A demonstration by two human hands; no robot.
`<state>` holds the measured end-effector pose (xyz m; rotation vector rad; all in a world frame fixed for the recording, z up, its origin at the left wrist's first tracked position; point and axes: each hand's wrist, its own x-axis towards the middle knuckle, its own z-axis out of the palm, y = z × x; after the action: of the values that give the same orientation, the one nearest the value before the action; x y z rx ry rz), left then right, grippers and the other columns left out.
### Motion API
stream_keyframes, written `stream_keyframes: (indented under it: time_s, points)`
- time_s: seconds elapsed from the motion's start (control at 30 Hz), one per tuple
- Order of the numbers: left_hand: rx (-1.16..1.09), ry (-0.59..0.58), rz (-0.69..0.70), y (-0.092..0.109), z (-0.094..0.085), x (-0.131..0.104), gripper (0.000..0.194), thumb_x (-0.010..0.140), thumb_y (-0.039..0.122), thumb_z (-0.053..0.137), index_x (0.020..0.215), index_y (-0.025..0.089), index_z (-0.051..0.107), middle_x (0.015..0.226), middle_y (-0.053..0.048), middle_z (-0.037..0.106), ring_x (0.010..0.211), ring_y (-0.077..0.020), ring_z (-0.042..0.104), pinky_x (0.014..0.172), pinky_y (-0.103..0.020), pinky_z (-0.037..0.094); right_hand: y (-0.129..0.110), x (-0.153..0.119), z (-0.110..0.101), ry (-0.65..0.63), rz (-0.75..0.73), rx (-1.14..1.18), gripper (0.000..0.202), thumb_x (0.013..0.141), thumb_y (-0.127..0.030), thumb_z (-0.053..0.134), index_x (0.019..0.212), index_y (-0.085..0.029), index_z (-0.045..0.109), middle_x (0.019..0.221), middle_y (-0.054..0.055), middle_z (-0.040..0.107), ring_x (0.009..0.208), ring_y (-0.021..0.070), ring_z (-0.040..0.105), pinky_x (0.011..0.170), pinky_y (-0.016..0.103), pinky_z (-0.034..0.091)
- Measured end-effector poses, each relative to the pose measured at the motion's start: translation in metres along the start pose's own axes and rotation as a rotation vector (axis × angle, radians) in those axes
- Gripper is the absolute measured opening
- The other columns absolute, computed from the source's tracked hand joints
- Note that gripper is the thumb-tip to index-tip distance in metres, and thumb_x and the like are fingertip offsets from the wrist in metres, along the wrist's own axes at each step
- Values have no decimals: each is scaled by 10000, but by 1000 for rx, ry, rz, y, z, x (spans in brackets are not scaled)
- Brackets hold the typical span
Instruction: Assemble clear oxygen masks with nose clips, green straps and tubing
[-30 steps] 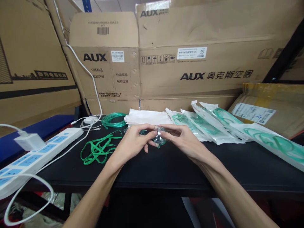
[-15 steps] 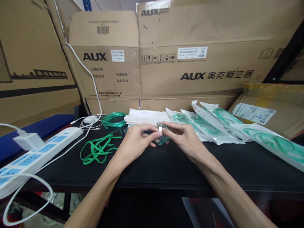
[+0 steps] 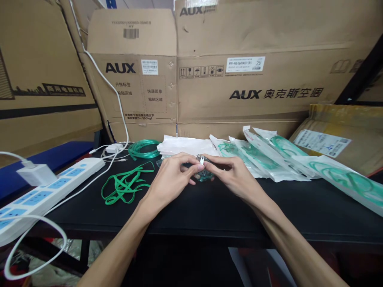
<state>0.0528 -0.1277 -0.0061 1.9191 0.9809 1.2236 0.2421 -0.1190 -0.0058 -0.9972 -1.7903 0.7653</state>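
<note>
Above the black tabletop, both hands meet at a clear, green-tinted oxygen mask [image 3: 206,174], mostly covered by fingers. A short silvery-white nose clip strip [image 3: 202,160] stands up at its top. My left hand [image 3: 175,173] is closed on the mask's left side, thumb and fingertips against the strip. On the other side, my right hand [image 3: 231,169] pinches the mask and strip between thumb and index finger. Left of my left hand lies a loose green elastic strap [image 3: 127,187]. Behind that is a coil of green tubing [image 3: 143,149].
A white paper pouch [image 3: 185,144] lies behind my hands. Several packs with green tubing [image 3: 260,155] spread to the right, beside a taped carton [image 3: 329,127]. At left are a power strip [image 3: 56,185] and white cables. Cardboard boxes [image 3: 254,107] wall the back.
The view has shifted slightly. Both hands stay on the mask, which looks tilted a little; the strip remains between the fingertips.
</note>
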Motion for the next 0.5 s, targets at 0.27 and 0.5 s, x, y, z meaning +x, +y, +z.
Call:
stream_keyframes:
  time_s: [0.27, 0.5]
  points:
    - [75, -6, 53, -3, -1, 0, 194, 954, 368, 629, 936, 204, 731, 1092, -48, 687, 812, -154, 674, 628, -229, 571, -1, 0, 1, 25, -21, -33, 335, 902, -400, 665, 1191, -274, 780, 1251, 45, 753, 1177, 342, 679, 723, 397, 618]
    - [254, 43, 140, -6, -2, 0, 148, 936, 382, 678, 921, 246, 736, 1143, -30, 629, 1065, -186, 631, 783, -241, 518, -4, 0, 2, 27, 3, -71, 342, 911, -390, 640, 1168, -226, 795, 1197, 81, 772, 1095, 314, 700, 896, 451, 563]
